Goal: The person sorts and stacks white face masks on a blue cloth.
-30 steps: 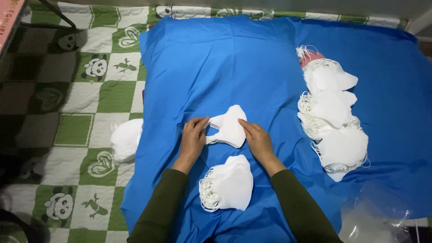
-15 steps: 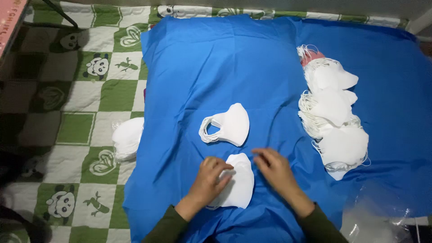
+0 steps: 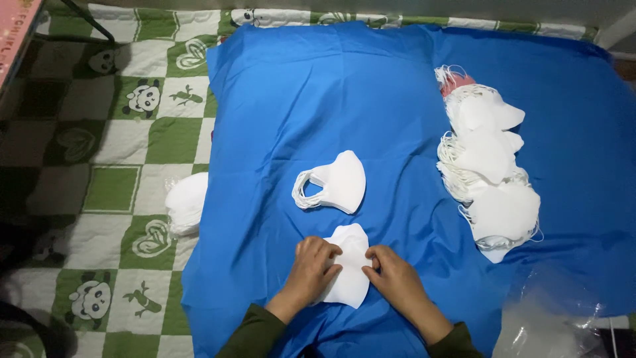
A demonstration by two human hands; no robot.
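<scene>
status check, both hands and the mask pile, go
Left hand and right hand both pinching the near mask stack on the blue cloth. Second mask stack lies apart, just beyond. Loose masks at right, nothing in the way.

Home setting, piecework laid out on the floor.

Green-and-white checked mat (image 3: 119, 139) with cartoon pandas, spread under a blue cloth (image 3: 371, 93); stacks of white face masks (image 3: 487, 166) on that cloth, crinkled clear plastic bag (image 3: 550, 318) at its near right corner.

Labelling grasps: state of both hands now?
Left hand: fingers closed on the near white mask.
Right hand: pinching the same mask's right edge.
</scene>
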